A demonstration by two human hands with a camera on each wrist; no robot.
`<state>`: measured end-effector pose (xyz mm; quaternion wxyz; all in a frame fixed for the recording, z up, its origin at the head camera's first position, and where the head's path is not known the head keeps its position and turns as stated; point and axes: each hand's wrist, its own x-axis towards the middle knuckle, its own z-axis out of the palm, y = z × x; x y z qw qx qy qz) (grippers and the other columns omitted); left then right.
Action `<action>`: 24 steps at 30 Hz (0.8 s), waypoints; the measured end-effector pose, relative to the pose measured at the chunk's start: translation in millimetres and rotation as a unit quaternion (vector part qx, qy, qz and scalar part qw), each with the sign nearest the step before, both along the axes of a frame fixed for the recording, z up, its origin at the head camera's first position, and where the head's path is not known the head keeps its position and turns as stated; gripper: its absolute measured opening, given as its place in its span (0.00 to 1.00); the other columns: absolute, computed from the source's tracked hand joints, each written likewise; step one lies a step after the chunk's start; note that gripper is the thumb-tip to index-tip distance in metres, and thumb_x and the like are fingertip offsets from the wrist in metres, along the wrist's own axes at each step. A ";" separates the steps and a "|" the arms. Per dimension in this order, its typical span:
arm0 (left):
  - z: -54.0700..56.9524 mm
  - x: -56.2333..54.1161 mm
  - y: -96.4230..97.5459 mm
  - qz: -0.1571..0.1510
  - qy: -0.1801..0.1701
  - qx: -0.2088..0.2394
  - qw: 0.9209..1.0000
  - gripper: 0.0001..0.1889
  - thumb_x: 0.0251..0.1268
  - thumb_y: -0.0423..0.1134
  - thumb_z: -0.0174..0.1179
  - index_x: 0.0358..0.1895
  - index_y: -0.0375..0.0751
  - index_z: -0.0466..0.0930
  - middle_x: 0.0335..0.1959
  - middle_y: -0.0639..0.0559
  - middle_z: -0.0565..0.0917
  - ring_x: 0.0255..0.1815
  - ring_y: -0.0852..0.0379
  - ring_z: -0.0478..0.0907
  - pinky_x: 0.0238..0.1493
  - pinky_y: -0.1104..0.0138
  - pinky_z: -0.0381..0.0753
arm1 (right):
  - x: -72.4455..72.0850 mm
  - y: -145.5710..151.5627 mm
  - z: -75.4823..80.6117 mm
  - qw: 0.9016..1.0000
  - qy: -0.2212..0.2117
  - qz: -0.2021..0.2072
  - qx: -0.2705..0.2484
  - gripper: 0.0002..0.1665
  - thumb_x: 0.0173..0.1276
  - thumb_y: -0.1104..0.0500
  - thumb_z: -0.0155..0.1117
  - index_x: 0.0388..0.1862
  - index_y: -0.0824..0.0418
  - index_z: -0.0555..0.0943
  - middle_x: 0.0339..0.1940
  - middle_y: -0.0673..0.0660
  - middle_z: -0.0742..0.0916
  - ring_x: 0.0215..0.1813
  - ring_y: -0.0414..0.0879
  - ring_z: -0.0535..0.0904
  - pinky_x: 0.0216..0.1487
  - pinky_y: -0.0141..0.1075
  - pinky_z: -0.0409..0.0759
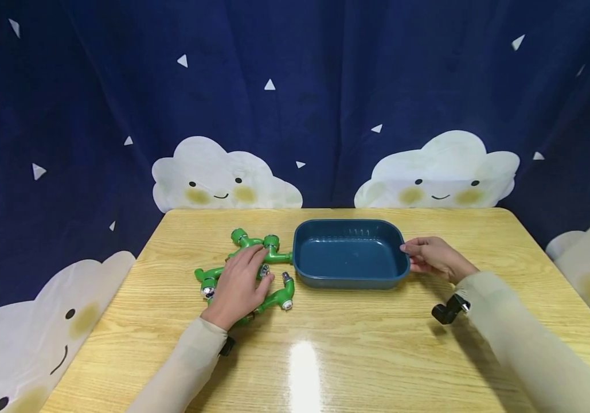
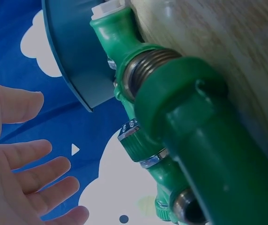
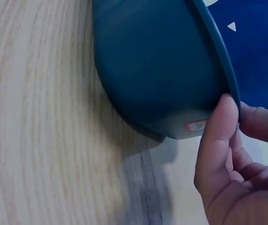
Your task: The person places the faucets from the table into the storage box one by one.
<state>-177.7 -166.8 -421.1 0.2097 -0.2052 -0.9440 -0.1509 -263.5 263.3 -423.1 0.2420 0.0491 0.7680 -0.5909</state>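
Several green taps (image 1: 278,297) with silvery fittings lie in a loose cluster on the left half of the table. Over them hovers my left hand (image 1: 240,284), fingers loosely extended and holding nothing. The left wrist view shows a gap between that hand (image 2: 26,164) and the nearest green tap (image 2: 218,145). My right hand (image 1: 436,256) pinches the right end rim of a dark blue rectangular plastic basin (image 1: 351,283). Up close in the right wrist view, thumb and finger grip the basin's edge, near a small red-bordered label (image 3: 196,125) on its wall.
The light wooden table (image 1: 377,355) ends at a dark blue curtain (image 1: 325,103) printed with clouds and white triangles. One tap at the cluster's right side reaches the basin's left wall. Black camera mounts (image 1: 449,310) sit at the wrists.
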 end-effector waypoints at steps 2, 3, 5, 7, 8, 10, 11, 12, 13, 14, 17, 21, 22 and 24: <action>-0.7 0.1 0.1 -0.001 -0.001 -0.001 1.000 0.27 0.64 0.41 0.65 0.65 0.37 0.75 0.65 0.40 0.77 0.67 0.40 0.74 0.68 0.45 0.72 | 0.9 0.5 -1.8 1.000 0.002 -0.002 -0.004 0.24 0.77 0.54 0.54 0.61 0.70 0.69 0.27 0.44 0.83 0.29 0.32 0.80 0.36 0.26 0.84; -1.0 0.3 0.1 -0.001 -0.002 -0.001 1.000 0.27 0.64 0.42 0.65 0.65 0.36 0.75 0.65 0.40 0.77 0.67 0.40 0.74 0.68 0.46 0.72 | 1.3 0.8 -2.6 1.000 0.004 -0.002 -0.005 0.24 0.77 0.53 0.55 0.60 0.70 0.70 0.27 0.44 0.82 0.30 0.32 0.80 0.36 0.26 0.84; -1.6 0.3 -0.1 -0.002 -0.002 -0.001 1.000 0.27 0.64 0.42 0.66 0.64 0.36 0.76 0.64 0.39 0.78 0.67 0.39 0.74 0.68 0.46 0.72 | 1.9 0.7 -2.8 1.000 0.005 -0.005 -0.006 0.23 0.77 0.53 0.55 0.60 0.69 0.70 0.27 0.44 0.82 0.30 0.32 0.80 0.37 0.26 0.84; -1.5 0.2 -0.5 -0.002 -0.001 -0.002 1.000 0.26 0.64 0.42 0.66 0.64 0.36 0.76 0.64 0.40 0.78 0.67 0.40 0.74 0.68 0.46 0.72 | 2.3 0.4 -2.1 1.000 0.004 -0.007 -0.009 0.22 0.77 0.53 0.55 0.59 0.69 0.70 0.28 0.44 0.83 0.30 0.32 0.80 0.36 0.26 0.84; -1.4 0.2 -0.8 -0.001 -0.001 -0.002 1.000 0.26 0.63 0.42 0.66 0.64 0.36 0.76 0.64 0.40 0.78 0.67 0.40 0.74 0.68 0.46 0.72 | 2.5 0.5 -1.9 1.000 0.004 -0.007 -0.010 0.22 0.77 0.53 0.55 0.59 0.69 0.71 0.27 0.44 0.82 0.29 0.32 0.80 0.36 0.26 0.84; -0.9 0.0 -1.8 0.000 0.002 -0.004 1.000 0.27 0.63 0.42 0.66 0.64 0.37 0.76 0.64 0.40 0.78 0.67 0.40 0.74 0.67 0.46 0.73 | 2.6 0.7 -1.7 1.000 0.004 -0.010 -0.012 0.20 0.77 0.54 0.56 0.57 0.68 0.71 0.27 0.44 0.83 0.29 0.32 0.80 0.36 0.26 0.84; -0.6 0.2 -2.6 0.001 0.001 -0.005 1.000 0.27 0.63 0.42 0.66 0.64 0.37 0.76 0.64 0.40 0.78 0.67 0.40 0.74 0.67 0.46 0.73 | 2.8 0.5 -1.5 1.000 0.005 -0.010 -0.013 0.20 0.77 0.54 0.56 0.57 0.68 0.72 0.27 0.44 0.83 0.29 0.33 0.80 0.36 0.26 0.84; -0.1 0.6 -3.4 0.002 0.001 -0.005 1.000 0.27 0.64 0.42 0.66 0.65 0.37 0.76 0.64 0.40 0.78 0.67 0.40 0.74 0.67 0.46 0.73 | 2.9 0.4 -1.4 1.000 0.006 -0.009 -0.013 0.19 0.77 0.54 0.56 0.56 0.68 0.72 0.27 0.44 0.83 0.29 0.33 0.80 0.36 0.26 0.84; 0.1 0.9 -4.2 0.003 -0.002 -0.004 1.000 0.27 0.64 0.42 0.66 0.65 0.37 0.75 0.64 0.39 0.78 0.67 0.40 0.74 0.67 0.46 0.73 | 3.0 0.5 -1.5 1.000 0.006 -0.011 -0.013 0.19 0.77 0.54 0.56 0.55 0.68 0.72 0.27 0.44 0.82 0.29 0.32 0.80 0.36 0.26 0.84; 0.3 1.2 -5.1 0.004 -0.004 -0.004 1.000 0.27 0.64 0.42 0.65 0.65 0.37 0.75 0.65 0.39 0.77 0.67 0.40 0.74 0.67 0.46 0.73 | 3.0 0.5 -1.6 1.000 0.006 -0.012 -0.013 0.18 0.77 0.55 0.56 0.55 0.68 0.72 0.26 0.44 0.82 0.29 0.32 0.80 0.36 0.26 0.84; 0.6 2.8 -7.9 0.007 -0.007 -0.005 1.000 0.27 0.65 0.43 0.65 0.66 0.38 0.75 0.65 0.40 0.77 0.68 0.41 0.73 0.67 0.46 0.73 | 3.3 0.0 -1.8 1.000 0.006 -0.013 -0.012 0.18 0.77 0.55 0.55 0.55 0.67 0.72 0.26 0.44 0.82 0.29 0.33 0.80 0.36 0.26 0.84; 0.8 3.6 -10.3 0.005 -0.002 -0.006 1.000 0.27 0.65 0.43 0.65 0.66 0.38 0.75 0.64 0.40 0.78 0.68 0.41 0.74 0.67 0.46 0.73 | 3.4 -0.6 -1.6 1.000 0.006 -0.014 -0.009 0.18 0.77 0.55 0.55 0.55 0.67 0.72 0.26 0.44 0.82 0.29 0.32 0.80 0.36 0.26 0.84; 0.9 3.7 -10.7 0.004 -0.002 -0.007 1.000 0.27 0.65 0.43 0.66 0.66 0.38 0.75 0.64 0.40 0.78 0.67 0.41 0.74 0.66 0.46 0.73 | 3.6 -0.9 -1.1 1.000 0.006 -0.013 -0.008 0.18 0.77 0.54 0.55 0.55 0.67 0.72 0.26 0.44 0.82 0.29 0.32 0.79 0.36 0.26 0.84; 1.0 3.2 -11.5 0.003 -0.004 -0.008 1.000 0.27 0.65 0.43 0.66 0.66 0.38 0.75 0.64 0.39 0.78 0.67 0.41 0.73 0.66 0.46 0.73 | 3.7 -1.1 -0.4 1.000 0.006 -0.012 -0.006 0.17 0.77 0.54 0.55 0.55 0.67 0.72 0.26 0.44 0.82 0.28 0.32 0.79 0.36 0.26 0.84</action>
